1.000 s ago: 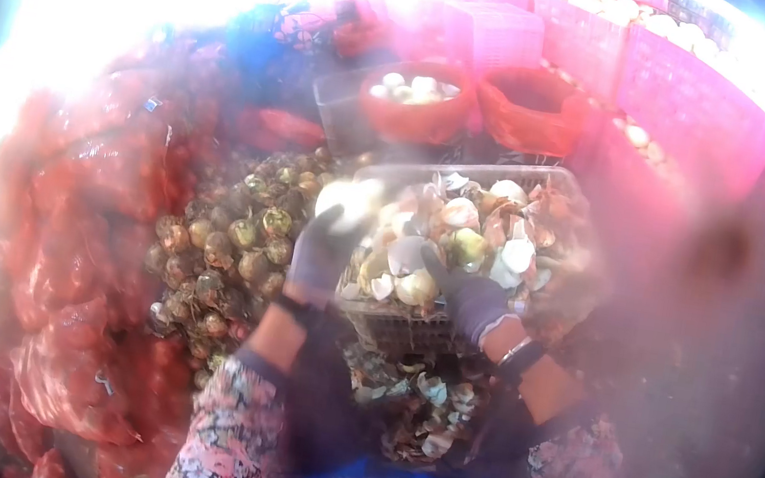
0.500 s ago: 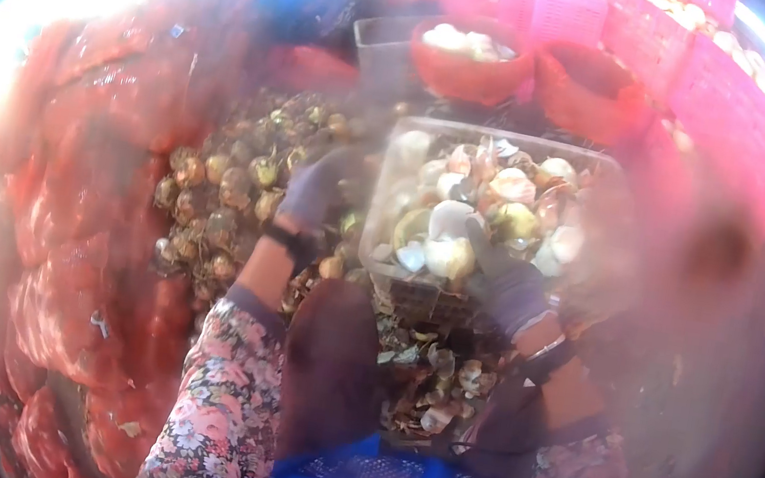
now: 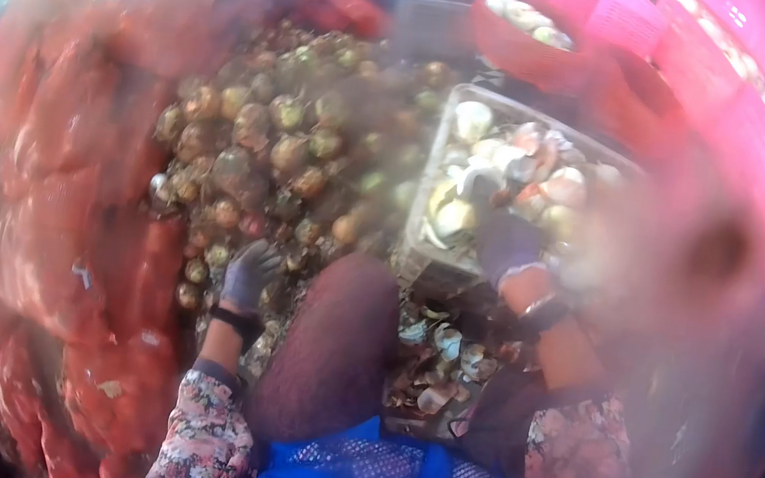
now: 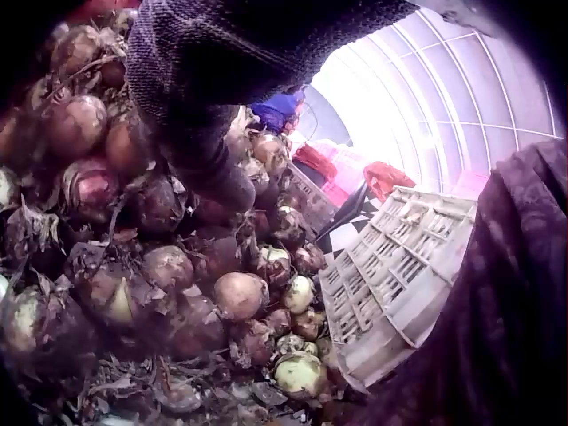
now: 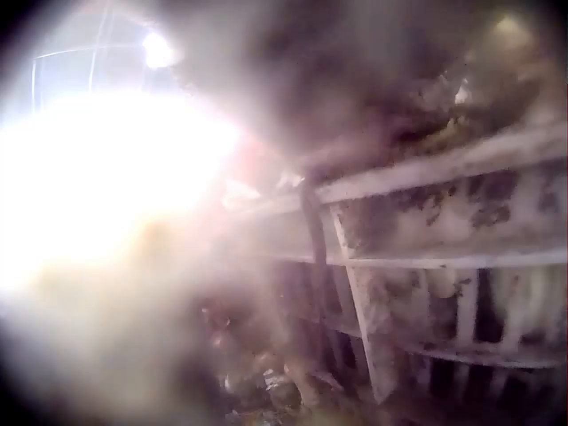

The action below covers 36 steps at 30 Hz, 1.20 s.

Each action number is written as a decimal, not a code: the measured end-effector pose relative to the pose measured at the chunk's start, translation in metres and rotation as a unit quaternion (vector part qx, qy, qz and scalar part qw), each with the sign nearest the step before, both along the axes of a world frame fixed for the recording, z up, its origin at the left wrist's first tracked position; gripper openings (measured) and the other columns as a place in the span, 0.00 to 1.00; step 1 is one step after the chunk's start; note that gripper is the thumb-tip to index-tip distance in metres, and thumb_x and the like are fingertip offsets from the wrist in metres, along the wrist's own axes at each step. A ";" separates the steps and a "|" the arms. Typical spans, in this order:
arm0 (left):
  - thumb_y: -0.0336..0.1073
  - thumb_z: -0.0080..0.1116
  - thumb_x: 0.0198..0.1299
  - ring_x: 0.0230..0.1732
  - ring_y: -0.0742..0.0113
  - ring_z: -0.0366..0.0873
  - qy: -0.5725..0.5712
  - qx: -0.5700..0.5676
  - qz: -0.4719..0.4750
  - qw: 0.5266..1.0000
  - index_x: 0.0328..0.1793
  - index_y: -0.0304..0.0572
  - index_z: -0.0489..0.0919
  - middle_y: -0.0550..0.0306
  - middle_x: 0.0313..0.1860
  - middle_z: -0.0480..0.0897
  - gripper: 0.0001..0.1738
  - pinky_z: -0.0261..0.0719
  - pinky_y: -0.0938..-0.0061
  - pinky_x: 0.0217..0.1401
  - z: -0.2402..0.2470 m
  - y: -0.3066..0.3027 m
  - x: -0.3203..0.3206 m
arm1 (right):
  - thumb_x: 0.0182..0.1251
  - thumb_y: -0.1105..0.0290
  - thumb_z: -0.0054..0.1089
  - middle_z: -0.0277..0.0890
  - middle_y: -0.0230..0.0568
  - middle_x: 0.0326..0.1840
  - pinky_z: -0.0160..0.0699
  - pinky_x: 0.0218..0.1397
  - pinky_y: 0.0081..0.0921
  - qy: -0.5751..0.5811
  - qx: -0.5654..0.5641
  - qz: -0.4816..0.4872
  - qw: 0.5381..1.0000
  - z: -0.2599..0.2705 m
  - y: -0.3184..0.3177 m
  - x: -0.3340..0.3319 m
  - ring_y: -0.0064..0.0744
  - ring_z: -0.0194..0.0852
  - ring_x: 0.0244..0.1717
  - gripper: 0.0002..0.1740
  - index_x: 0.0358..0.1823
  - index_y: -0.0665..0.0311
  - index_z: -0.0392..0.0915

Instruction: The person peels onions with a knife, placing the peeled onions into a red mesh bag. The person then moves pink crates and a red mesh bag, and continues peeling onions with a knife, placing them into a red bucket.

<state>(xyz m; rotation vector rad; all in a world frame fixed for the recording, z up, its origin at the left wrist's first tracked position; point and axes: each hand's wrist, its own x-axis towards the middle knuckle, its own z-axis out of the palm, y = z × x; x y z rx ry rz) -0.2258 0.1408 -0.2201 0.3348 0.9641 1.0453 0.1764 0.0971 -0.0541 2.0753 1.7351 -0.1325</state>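
While many unpeeled onions (image 3: 289, 152) lie heaped, white onions (image 3: 531, 17) sit in a bowl (image 3: 529, 55)
Head: left hand (image 3: 251, 274) open, right hand (image 3: 507, 243) over crate (image 3: 426, 191), grip unclear; left wrist: unpeeled onions near fingers (image 4: 222, 182); right wrist: crate side, blurred

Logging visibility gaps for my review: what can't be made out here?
- What the grey-gloved right hand holds: blurred in head view; haze and glare in right wrist view.
- White plastic crate's right end: head view, hazy smear.
- Contact beneath the grey-gloved left hand: left wrist view, hidden by its fingers.
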 end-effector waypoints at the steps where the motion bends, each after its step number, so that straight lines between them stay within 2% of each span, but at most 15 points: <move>1: 0.41 0.54 0.68 0.33 0.67 0.74 -0.006 0.050 -0.039 0.998 0.32 0.55 0.71 0.68 0.29 0.72 0.09 0.76 0.70 0.43 -0.016 0.001 -0.007 | 0.63 0.67 0.58 0.80 0.53 0.53 0.82 0.43 0.45 -0.013 0.015 0.020 1.000 -0.018 0.014 0.005 0.50 0.83 0.48 0.37 0.73 0.57 0.54; 3: 0.40 0.55 0.68 0.33 0.70 0.73 -0.168 0.123 -0.162 0.965 0.32 0.56 0.71 0.69 0.29 0.71 0.09 0.75 0.72 0.41 -0.041 0.015 -0.016 | 0.61 0.62 0.61 0.78 0.53 0.57 0.81 0.48 0.45 -0.032 0.108 0.064 0.992 -0.050 0.034 0.018 0.50 0.81 0.53 0.41 0.74 0.58 0.53; 5: 0.39 0.56 0.67 0.27 0.73 0.68 0.016 0.035 -0.003 0.999 0.33 0.53 0.72 0.71 0.26 0.67 0.09 0.70 0.75 0.34 0.018 -0.006 0.019 | 0.60 0.63 0.61 0.78 0.54 0.56 0.81 0.49 0.45 -0.035 0.105 0.056 0.992 -0.040 0.041 0.013 0.50 0.81 0.53 0.43 0.75 0.58 0.51; 8: 0.40 0.56 0.67 0.31 0.71 0.75 -0.252 0.140 -0.115 0.951 0.39 0.49 0.75 0.67 0.30 0.74 0.06 0.74 0.73 0.35 -0.037 0.004 -0.002 | 0.59 0.64 0.62 0.79 0.55 0.54 0.80 0.50 0.44 -0.037 0.060 0.033 0.997 -0.019 0.040 0.002 0.51 0.80 0.52 0.46 0.76 0.57 0.47; 10: 0.38 0.57 0.66 0.30 0.71 0.75 -0.298 0.097 -0.088 0.945 0.40 0.46 0.76 0.64 0.30 0.77 0.06 0.73 0.75 0.31 -0.043 -0.005 -0.013 | 0.58 0.65 0.62 0.80 0.55 0.52 0.80 0.51 0.44 -0.035 0.035 0.022 0.999 -0.008 0.040 -0.005 0.52 0.80 0.52 0.48 0.77 0.56 0.45; 13: 0.31 0.58 0.63 0.20 0.73 0.68 0.026 0.020 0.063 0.997 0.40 0.44 0.75 0.64 0.24 0.73 0.03 0.67 0.75 0.20 -0.089 -0.028 -0.032 | 0.56 0.66 0.62 0.80 0.56 0.50 0.79 0.52 0.44 -0.023 -0.008 0.002 1.000 0.015 0.036 -0.012 0.52 0.80 0.52 0.51 0.79 0.56 0.42; 18: 0.30 0.62 0.60 0.19 0.71 0.72 0.100 -0.082 0.098 0.987 0.44 0.44 0.77 0.62 0.24 0.76 0.08 0.73 0.75 0.19 -0.151 -0.068 -0.087 | 0.51 0.70 0.60 0.80 0.62 0.45 0.77 0.54 0.43 0.161 0.080 0.114 0.977 0.041 0.012 0.023 0.56 0.80 0.48 0.55 0.80 0.53 0.39; 19: 0.30 0.63 0.59 0.20 0.69 0.74 0.138 -0.089 0.111 0.980 0.44 0.44 0.77 0.62 0.26 0.77 0.09 0.76 0.73 0.21 -0.152 -0.076 -0.090 | 0.49 0.70 0.60 0.80 0.62 0.46 0.76 0.56 0.42 0.075 -0.042 0.003 0.996 0.092 0.008 -0.019 0.56 0.80 0.51 0.54 0.80 0.54 0.44; 22: 0.31 0.67 0.56 0.25 0.64 0.81 0.236 -0.126 0.112 0.957 0.47 0.43 0.80 0.57 0.35 0.83 0.13 0.85 0.68 0.26 -0.180 -0.093 -0.105 | 0.50 0.76 0.58 0.80 0.58 0.45 0.74 0.56 0.43 0.136 0.153 0.176 0.963 0.072 -0.024 0.052 0.57 0.78 0.50 0.32 0.63 0.58 0.74; 24: 0.32 0.68 0.56 0.28 0.64 0.82 0.263 -0.117 0.096 0.953 0.48 0.43 0.80 0.57 0.38 0.83 0.14 0.85 0.69 0.27 -0.265 -0.092 -0.121 | 0.54 0.83 0.54 0.78 0.55 0.51 0.72 0.60 0.42 0.159 0.131 0.131 0.970 0.102 -0.045 0.046 0.55 0.75 0.55 0.27 0.59 0.62 0.76; 26: 0.34 0.71 0.53 0.41 0.57 0.83 0.333 -0.007 0.073 0.940 0.55 0.40 0.79 0.54 0.42 0.84 0.22 0.85 0.64 0.39 -0.203 -0.085 -0.092 | 0.60 0.81 0.50 0.76 0.47 0.45 0.73 0.48 0.31 0.181 0.179 0.161 0.954 0.122 -0.061 0.048 0.39 0.75 0.42 0.27 0.64 0.62 0.74; 29: 0.37 0.73 0.49 0.52 0.48 0.80 0.666 0.124 -0.038 0.735 0.61 0.40 0.76 0.47 0.48 0.83 0.32 0.80 0.61 0.55 -0.177 -0.056 -0.062 | 0.68 0.75 0.45 0.75 0.39 0.45 0.69 0.38 0.21 0.297 0.210 -0.035 0.931 0.150 -0.078 0.008 0.26 0.67 0.34 0.27 0.69 0.61 0.69; 30: 0.38 0.73 0.47 0.53 0.46 0.79 0.647 0.130 -0.063 0.749 0.62 0.41 0.75 0.45 0.50 0.82 0.34 0.78 0.61 0.57 -0.170 -0.044 -0.055 | 0.70 0.73 0.44 0.75 0.37 0.45 0.68 0.35 0.19 0.345 0.228 -0.107 0.904 0.153 -0.085 -0.002 0.23 0.65 0.32 0.27 0.71 0.62 0.68; 32: 0.39 0.74 0.43 0.56 0.43 0.77 0.613 0.148 -0.109 0.768 0.64 0.42 0.74 0.40 0.54 0.80 0.39 0.75 0.61 0.62 -0.157 -0.022 -0.040 | 0.72 0.70 0.43 0.76 0.36 0.49 0.69 0.34 0.18 0.333 0.225 -0.040 0.915 0.124 -0.101 0.014 0.22 0.67 0.33 0.27 0.72 0.63 0.66; 36: 0.40 0.75 0.39 0.54 0.46 0.78 0.734 0.151 -0.243 0.617 0.67 0.44 0.71 0.41 0.55 0.79 0.44 0.77 0.61 0.60 -0.116 -0.012 -0.020 | 0.73 0.69 0.43 0.79 0.41 0.50 0.75 0.40 0.18 0.347 0.216 -0.005 0.913 0.096 -0.114 -0.005 0.21 0.73 0.38 0.26 0.72 0.65 0.65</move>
